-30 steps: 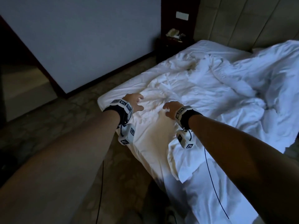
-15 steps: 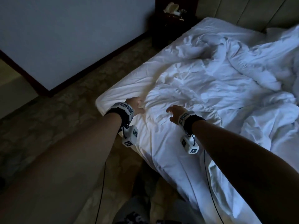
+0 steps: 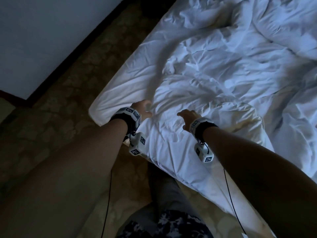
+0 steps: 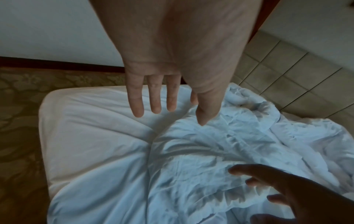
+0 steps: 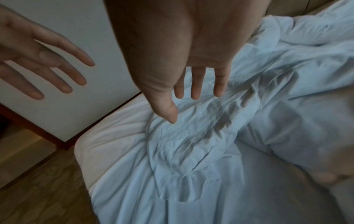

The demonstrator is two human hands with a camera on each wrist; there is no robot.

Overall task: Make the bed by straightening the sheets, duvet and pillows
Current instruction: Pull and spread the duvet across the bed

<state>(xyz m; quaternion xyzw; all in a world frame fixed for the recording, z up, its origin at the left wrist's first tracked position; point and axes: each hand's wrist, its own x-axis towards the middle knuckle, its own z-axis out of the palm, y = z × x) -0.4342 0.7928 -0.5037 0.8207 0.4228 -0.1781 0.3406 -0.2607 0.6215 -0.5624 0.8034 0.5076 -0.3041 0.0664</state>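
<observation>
A white rumpled sheet covers the bed's foot corner, with a bunched white duvet heaped further right and back. My left hand hovers open over the sheet near the corner, fingers straight. My right hand is open too, just right of it, fingers spread above a wrinkled fold of sheet. Neither hand holds any cloth. No pillow shows.
Patterned carpet lies left of and in front of the bed. A pale wall with a dark skirting board runs behind it. A padded headboard stands at the far end. My legs are by the bed's edge.
My view has tipped down and closer to the bed; the nightstand and headboard left the head view. Both hands went from curled over the sheet to straight-fingered above it.
</observation>
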